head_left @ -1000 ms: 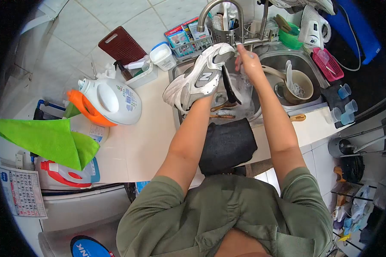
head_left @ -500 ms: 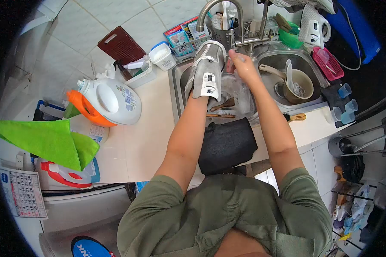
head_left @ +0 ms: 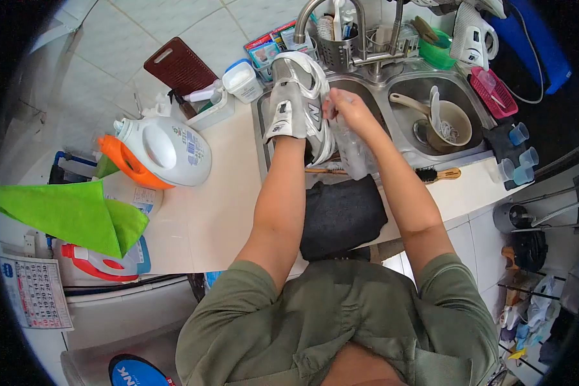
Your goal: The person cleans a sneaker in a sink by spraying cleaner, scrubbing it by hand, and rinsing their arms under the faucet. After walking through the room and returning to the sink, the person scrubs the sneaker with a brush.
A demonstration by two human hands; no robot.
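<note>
Covering the left hand, 1 shoe flanks the right hand

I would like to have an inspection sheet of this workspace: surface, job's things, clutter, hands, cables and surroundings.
Surface: pale counter with a steel sink set in it.
Job's things: grey-white shoe over the left basin; clear, blurred thing beside it.
Clutter: white jug and wooden-handled brush on the counter; dark folded cloth at its front edge; beige pot in the right basin.
Hands: left hand hidden behind or inside the shoe; right hand close to the shoe's side, grip unclear.
Cables: pale cord at far right.
Surroundings: tiled wall; calendar at lower left.
</note>
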